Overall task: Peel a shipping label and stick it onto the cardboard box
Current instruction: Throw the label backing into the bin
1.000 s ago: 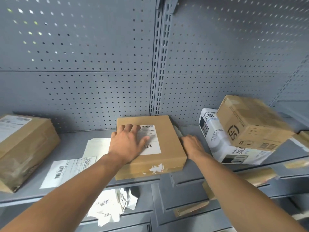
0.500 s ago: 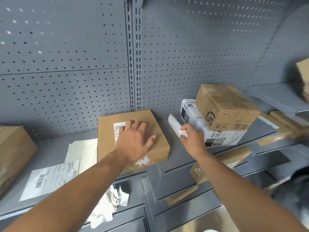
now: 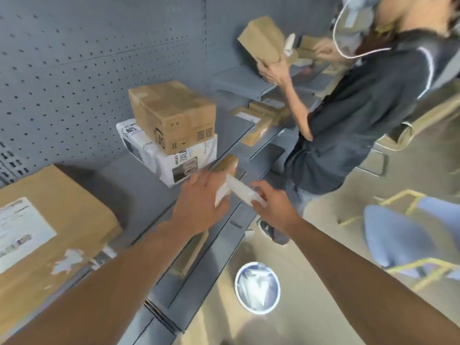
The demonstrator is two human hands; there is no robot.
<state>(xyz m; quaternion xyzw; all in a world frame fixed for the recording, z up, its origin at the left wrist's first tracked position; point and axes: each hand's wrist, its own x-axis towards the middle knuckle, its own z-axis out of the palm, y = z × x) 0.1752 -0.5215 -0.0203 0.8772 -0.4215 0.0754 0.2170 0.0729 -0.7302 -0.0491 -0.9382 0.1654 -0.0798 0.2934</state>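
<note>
The flat cardboard box lies at the lower left on the grey shelf, with a white shipping label stuck on its top and a torn white patch near its front edge. Both hands are off the box, out over the shelf's front edge. They hold a white strip of paper backing between them: my left hand grips its left end, my right hand pinches its right end. The frame is blurred.
A brown box sits on a white printed package at mid-shelf. A person in a dark shirt stands to the right, holding a box. A round bin with paper scraps stands on the floor below; blue chairs at right.
The view swung right and down. My left hand left the box top and joined my right hand on the white paper strip, which the right hand had lifted from the shelf.
</note>
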